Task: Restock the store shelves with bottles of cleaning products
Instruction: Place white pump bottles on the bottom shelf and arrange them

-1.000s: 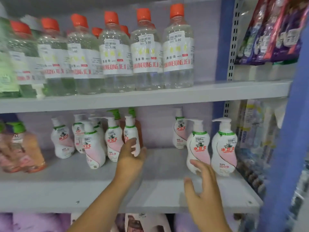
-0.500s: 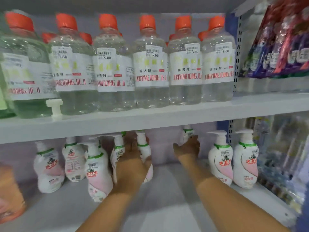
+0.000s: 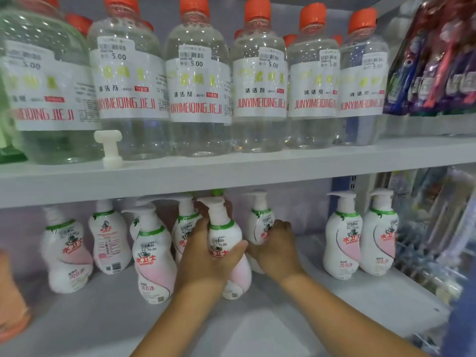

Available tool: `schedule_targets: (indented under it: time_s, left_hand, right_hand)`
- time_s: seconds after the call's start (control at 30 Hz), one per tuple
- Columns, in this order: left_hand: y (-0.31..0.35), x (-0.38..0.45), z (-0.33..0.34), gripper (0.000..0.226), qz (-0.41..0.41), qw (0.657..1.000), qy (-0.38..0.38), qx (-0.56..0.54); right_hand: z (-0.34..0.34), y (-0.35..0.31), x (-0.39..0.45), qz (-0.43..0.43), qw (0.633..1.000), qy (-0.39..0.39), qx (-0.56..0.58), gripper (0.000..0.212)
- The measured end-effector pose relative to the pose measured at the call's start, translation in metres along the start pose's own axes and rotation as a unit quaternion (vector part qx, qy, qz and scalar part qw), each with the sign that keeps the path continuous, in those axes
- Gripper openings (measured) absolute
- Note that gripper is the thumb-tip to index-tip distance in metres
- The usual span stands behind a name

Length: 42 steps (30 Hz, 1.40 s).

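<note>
1. The person's left hand (image 3: 206, 256) is wrapping its fingers and thumb around a white-and-pink pump bottle (image 3: 226, 243), holding it upright on the lower shelf (image 3: 257, 328).
2. The right hand (image 3: 277, 249) is curling around a second pump bottle (image 3: 260, 222) just behind and to the right, gripping its lower body.
3. More pump bottles are standing to the left, the nearest (image 3: 152, 256) just beside the left hand.
4. Two pump bottles (image 3: 360, 233) are standing apart at the right end.
5. Clear orange-capped bottles (image 3: 257, 81) are lining the upper shelf (image 3: 231, 173).
</note>
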State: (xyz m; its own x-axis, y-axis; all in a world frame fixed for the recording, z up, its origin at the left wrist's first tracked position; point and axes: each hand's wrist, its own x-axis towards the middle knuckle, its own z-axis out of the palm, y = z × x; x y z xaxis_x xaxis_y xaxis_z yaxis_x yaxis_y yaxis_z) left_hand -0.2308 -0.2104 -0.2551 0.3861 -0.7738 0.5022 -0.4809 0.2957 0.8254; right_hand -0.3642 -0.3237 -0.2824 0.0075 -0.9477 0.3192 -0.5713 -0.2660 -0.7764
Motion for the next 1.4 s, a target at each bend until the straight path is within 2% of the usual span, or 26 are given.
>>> schedule_targets:
  time_s: [0.13,0.23,0.33,0.53,0.63,0.77,0.9,1.0,1.13,1.3,1.4]
  left_hand:
    - [0.008,-0.019,-0.002,0.053,-0.009,0.999,0.008,-0.037]
    - [0.012,-0.034,0.009,0.065,-0.005,0.999,0.035,0.007]
    - [0.023,-0.05,0.028,0.077,0.008,0.998,0.046,0.039]
    - [0.052,-0.071,0.075,0.076,0.014,0.996,0.06,0.058]
    - [0.054,-0.084,0.097,0.079,-0.012,0.999,0.04,0.032]
    - [0.051,-0.103,0.112,0.064,-0.034,0.999,0.015,-0.03]
    - [0.061,-0.115,0.133,0.061,-0.035,0.998,-0.04,-0.043]
    - [0.075,-0.118,0.158,0.065,-0.027,0.997,-0.06,-0.033]
    - [0.088,-0.118,0.188,0.065,-0.01,0.999,-0.039,0.002]
    - [0.084,-0.124,0.186,0.061,-0.01,0.996,-0.083,0.031]
    - [0.078,-0.124,0.19,0.054,-0.005,0.996,-0.069,0.046]
  right_hand:
    - [-0.033,0.006,-0.044,0.034,0.997,-0.015,0.07,0.052]
    - [-0.065,0.019,-0.072,0.028,0.994,0.006,0.107,0.05]
    - [-0.094,0.033,-0.093,0.012,0.995,0.027,0.093,0.058]
    - [-0.144,0.068,-0.099,-0.005,0.998,0.054,0.03,0.063]
    - [-0.163,0.088,-0.094,-0.004,0.997,0.07,0.023,0.063]
    - [-0.184,0.112,-0.089,-0.021,0.995,0.085,0.056,0.084]
    - [-0.2,0.128,-0.084,-0.041,0.996,0.062,0.053,0.091]
    - [-0.206,0.135,-0.084,-0.054,0.997,0.043,0.034,0.088]
    - [-0.212,0.142,-0.077,-0.036,0.995,0.077,0.051,0.079]
    - [-0.216,0.153,-0.07,-0.01,0.988,0.089,0.126,0.071]
    - [-0.216,0.157,-0.07,-0.006,0.982,0.073,0.175,0.065]
